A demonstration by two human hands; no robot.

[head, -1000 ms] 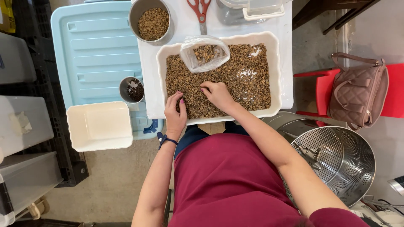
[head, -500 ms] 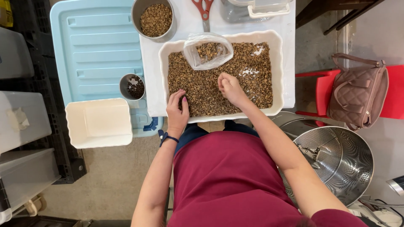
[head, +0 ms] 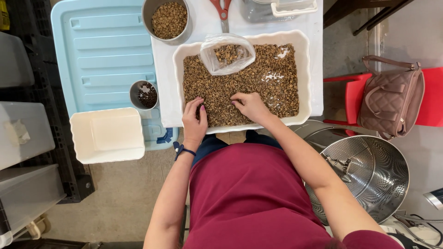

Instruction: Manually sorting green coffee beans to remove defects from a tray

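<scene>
Left hand (head: 194, 119) lay on the near rim of the white tray (head: 304, 74), fingers loosely spread over the beans (head: 240, 80). Right hand (head: 249, 106) rested fingers-down in the beans, lightly curled, grip unclear. Beyond, a plastic bag (head: 227, 53) crowded the far edge; scissors (head: 223, 11) past it.

Quilted bag (head: 392, 94) on red chair (head: 431, 97); perforated steel drum (head: 369, 175); scissors (head: 222, 11), apparently.

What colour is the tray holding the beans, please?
White tray, seen in the head view.

Both hands lowered, fingers curled — left hand (head: 194, 119), right hand (head: 251, 106)
</scene>
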